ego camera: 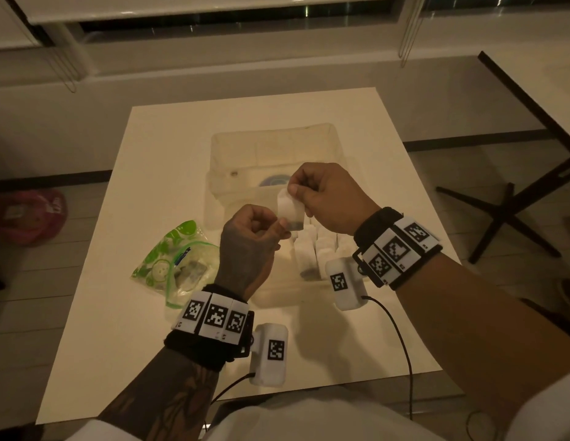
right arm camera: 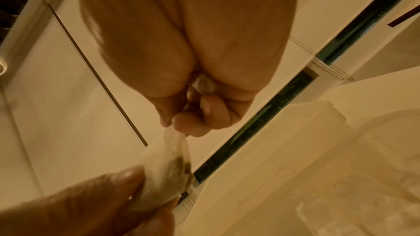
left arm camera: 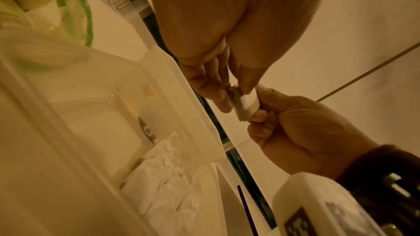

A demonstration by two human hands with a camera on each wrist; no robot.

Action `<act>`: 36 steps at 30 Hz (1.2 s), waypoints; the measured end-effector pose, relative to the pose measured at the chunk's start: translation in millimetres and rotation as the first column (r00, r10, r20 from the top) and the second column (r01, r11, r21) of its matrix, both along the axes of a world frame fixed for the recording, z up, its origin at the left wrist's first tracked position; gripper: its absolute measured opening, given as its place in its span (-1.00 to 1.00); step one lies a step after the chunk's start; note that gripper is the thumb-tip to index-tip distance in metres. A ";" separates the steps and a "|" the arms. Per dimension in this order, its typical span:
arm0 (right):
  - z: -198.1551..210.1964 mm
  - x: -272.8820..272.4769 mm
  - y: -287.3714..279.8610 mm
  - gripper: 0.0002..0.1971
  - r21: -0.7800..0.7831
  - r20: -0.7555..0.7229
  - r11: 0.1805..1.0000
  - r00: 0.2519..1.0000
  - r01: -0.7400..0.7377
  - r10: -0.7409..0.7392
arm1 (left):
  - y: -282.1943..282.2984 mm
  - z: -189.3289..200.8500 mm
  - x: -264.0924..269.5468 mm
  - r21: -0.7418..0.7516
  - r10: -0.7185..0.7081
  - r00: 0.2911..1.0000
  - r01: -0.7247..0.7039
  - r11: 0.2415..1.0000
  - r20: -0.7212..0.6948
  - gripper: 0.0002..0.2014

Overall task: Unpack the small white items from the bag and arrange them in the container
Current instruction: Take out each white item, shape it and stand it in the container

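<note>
— White, thin and papery: the small white sachet with a dark filling (ego camera: 290, 211) hangs over the clear plastic container (ego camera: 220, 148), held between both hands. Why two hands for so little?

— I judge it is being pulled straight before it goes in. The right hand (ego camera: 328, 198) pinches the top edge with its fingers curled; the left hand (ego camera: 248, 237) pinches the lower corner, where the dark filling has gathered. Both grips are closed on the sachet, so it hangs stretched and nearly upright.

— And why upright?

— See the row of white sachets standing on edge (ego camera: 312, 249) at the near end of the container. They stand packed side by side, so this one probably joins them the same way. The far end of the container looks bare but for a round bluish mark on its bottom.

— Where do they come from?

— From the clear zip bag printed with green shapes (ego camera: 172, 265), which lies flat on the pale counter (ego camera: 169, 138) just left of the container. It is within reach of the left hand, and some sachets seem to be still inside it.

— Any writing to read?

— None that I can make out. The sachet is plain, the print on the bag is only a pattern, and the round mark is too blurred. The black-and-white square codes on the wristbands (ego camera: 213, 316) are patterns, not words.

— How far along?

— Partway, I would say: a row in place, more left in the bag.
</note>
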State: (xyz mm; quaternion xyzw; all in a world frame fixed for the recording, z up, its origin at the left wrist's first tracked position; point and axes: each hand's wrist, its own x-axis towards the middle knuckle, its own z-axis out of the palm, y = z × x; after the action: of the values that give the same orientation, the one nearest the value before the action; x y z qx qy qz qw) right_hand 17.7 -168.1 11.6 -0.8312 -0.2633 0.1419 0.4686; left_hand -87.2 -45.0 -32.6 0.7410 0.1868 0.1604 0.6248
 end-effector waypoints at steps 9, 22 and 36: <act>-5.3 -3.0 4.2 -0.90 0.036 -0.008 0.999 1.000 0.018 -0.018 | -0.5 5.6 0.3 0.075 -0.097 0.995 0.100 0.992 -0.034 -0.90; -3.5 -8.7 -9.0 -0.89 -0.058 -0.056 0.994 0.995 -0.091 0.088 | 4.1 14.0 2.2 -0.224 -0.406 0.879 0.355 0.908 -0.251 -0.69; -5.0 -10.1 -12.8 -0.89 -0.127 -0.041 0.986 0.994 -0.110 0.106 | 11.1 11.4 6.7 -0.238 -0.459 0.838 0.400 0.885 -0.297 -0.71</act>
State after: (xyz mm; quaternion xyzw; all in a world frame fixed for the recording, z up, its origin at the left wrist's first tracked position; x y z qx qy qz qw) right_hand 7.6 -180.9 6.7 -0.8417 -0.2902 0.1982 0.4100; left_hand -80.5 -33.9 -21.2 0.7254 0.1344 -0.1325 0.6619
